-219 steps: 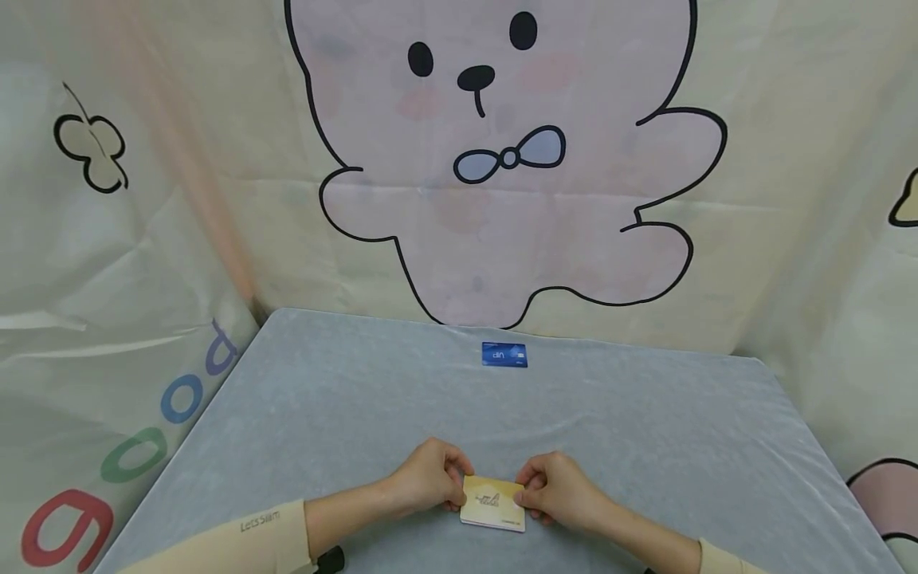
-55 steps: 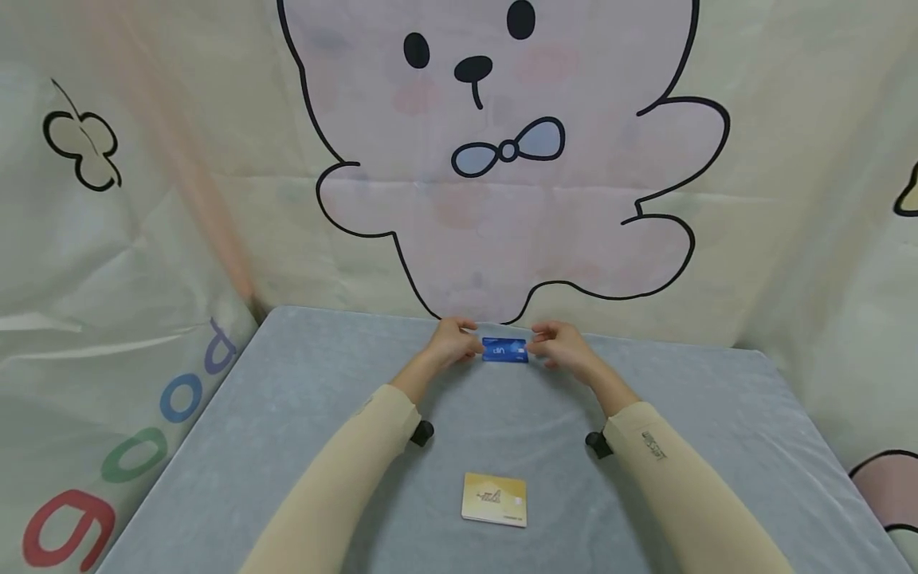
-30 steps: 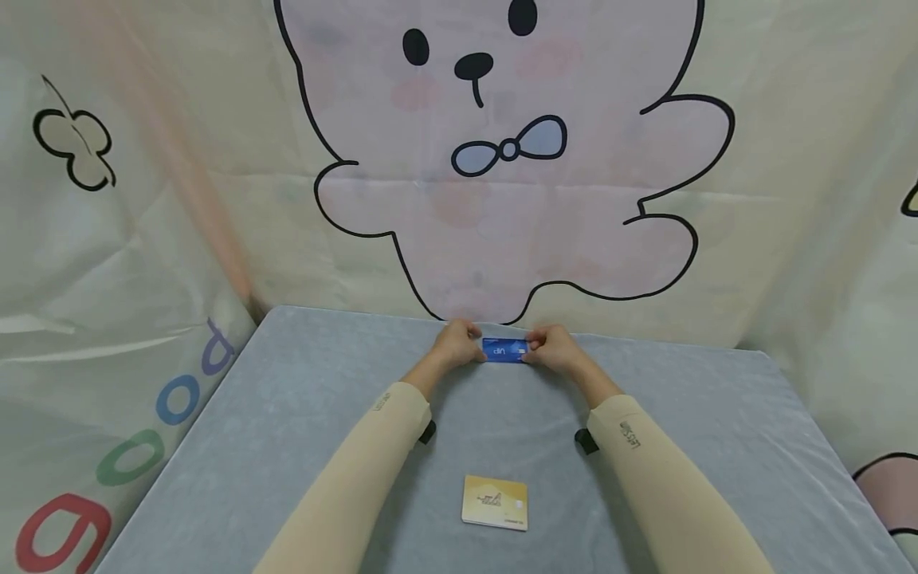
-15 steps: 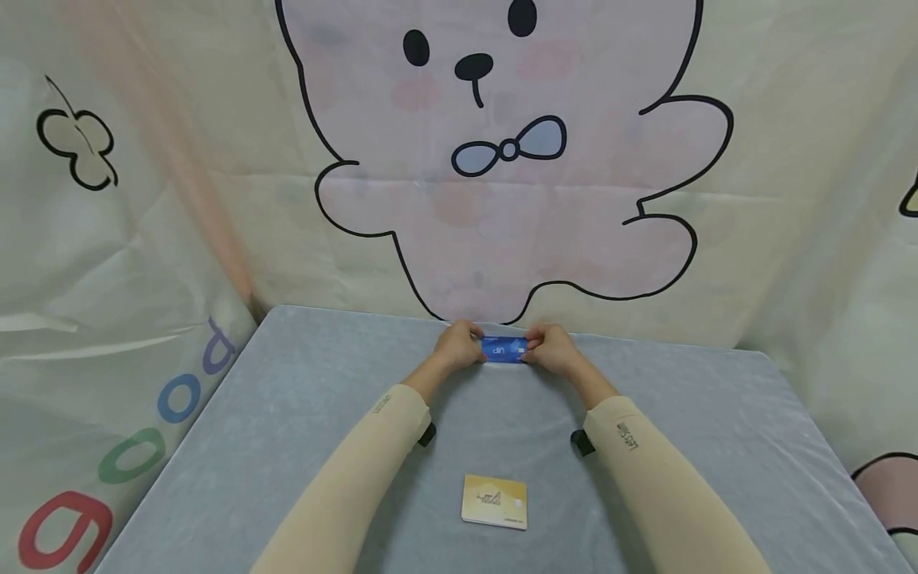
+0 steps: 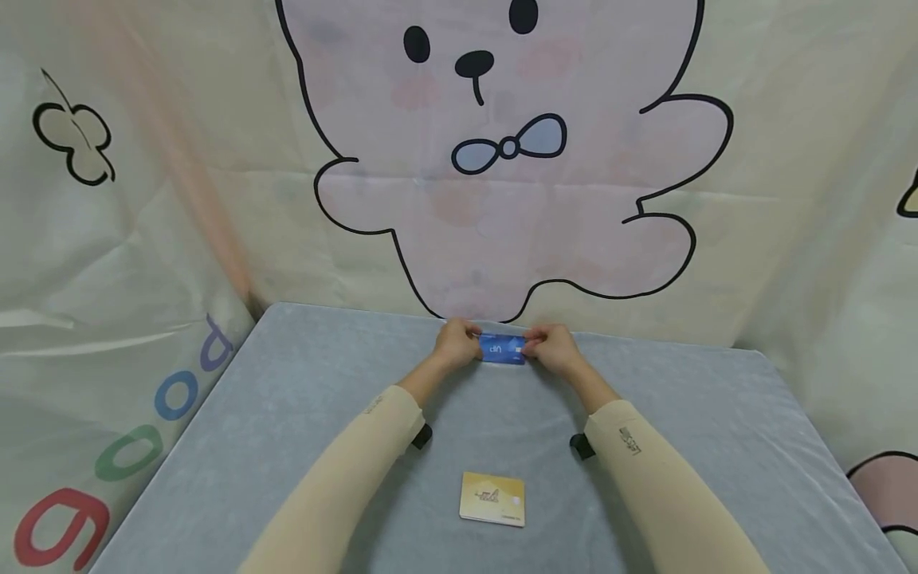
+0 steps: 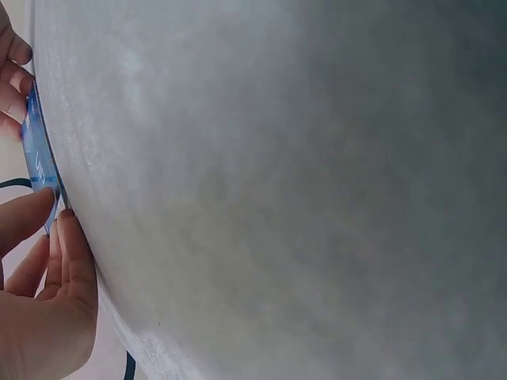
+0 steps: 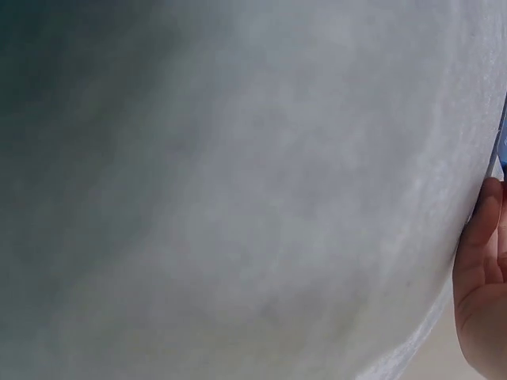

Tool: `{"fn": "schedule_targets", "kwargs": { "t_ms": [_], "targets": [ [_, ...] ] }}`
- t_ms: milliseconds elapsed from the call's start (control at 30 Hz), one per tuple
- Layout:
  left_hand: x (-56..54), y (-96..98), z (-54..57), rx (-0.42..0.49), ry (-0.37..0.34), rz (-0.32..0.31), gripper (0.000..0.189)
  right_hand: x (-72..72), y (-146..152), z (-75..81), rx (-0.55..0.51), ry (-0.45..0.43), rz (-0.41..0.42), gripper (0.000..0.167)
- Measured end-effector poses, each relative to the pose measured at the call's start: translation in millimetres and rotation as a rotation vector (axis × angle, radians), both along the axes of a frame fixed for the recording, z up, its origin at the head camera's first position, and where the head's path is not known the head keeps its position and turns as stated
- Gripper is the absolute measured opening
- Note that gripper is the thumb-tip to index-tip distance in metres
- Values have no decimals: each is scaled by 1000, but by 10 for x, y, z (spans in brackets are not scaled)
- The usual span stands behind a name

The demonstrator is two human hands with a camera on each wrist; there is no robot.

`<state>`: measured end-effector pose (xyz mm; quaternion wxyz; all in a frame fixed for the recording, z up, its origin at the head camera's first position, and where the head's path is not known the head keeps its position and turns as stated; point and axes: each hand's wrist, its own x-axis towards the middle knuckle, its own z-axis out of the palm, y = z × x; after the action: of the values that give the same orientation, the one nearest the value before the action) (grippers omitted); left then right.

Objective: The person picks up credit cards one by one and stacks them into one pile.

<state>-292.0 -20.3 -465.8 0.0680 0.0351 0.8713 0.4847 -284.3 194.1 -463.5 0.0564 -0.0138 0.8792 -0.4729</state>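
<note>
A blue card (image 5: pixel 502 349) is at the far edge of the grey table (image 5: pixel 287 399), raised a little and tilted. My left hand (image 5: pixel 459 344) pinches its left end and my right hand (image 5: pixel 548 348) pinches its right end. In the left wrist view the blue card (image 6: pixel 38 150) shows edge-on between the fingers of my left hand (image 6: pixel 47 285). The right wrist view catches only my right hand (image 7: pixel 479 277) at the frame's edge, beside a sliver of the card (image 7: pixel 499 150). A yellow card (image 5: pixel 492 498) lies flat near the table's front, between my forearms, untouched.
A cloth backdrop with a cartoon bear (image 5: pixel 502 159) hangs right behind the table's far edge. Printed cloth walls close in the left (image 5: pixel 107 359) and right (image 5: pixel 861 319) sides. Grey tabletop lies between the two cards.
Both hands left the yellow card and reached to the blue card. Over the last second they closed on its ends and tipped it slightly up off the table.
</note>
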Motion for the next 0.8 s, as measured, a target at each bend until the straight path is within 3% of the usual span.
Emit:
{"fn": "schedule_targets", "kwargs": {
  "t_ms": [167, 400, 800],
  "targets": [
    [8, -39, -8, 86, 0, 22, 44, 47, -29, 46, -81, -80, -24, 31],
    [48, -85, 11, 203, -73, 37, 44, 87, -36, 77, -180, -127, -12, 34],
    [161, -141, 96, 305, -119, -12, 44, 194, -13, 116, -170, -137, -5, 31]
  ]
}}
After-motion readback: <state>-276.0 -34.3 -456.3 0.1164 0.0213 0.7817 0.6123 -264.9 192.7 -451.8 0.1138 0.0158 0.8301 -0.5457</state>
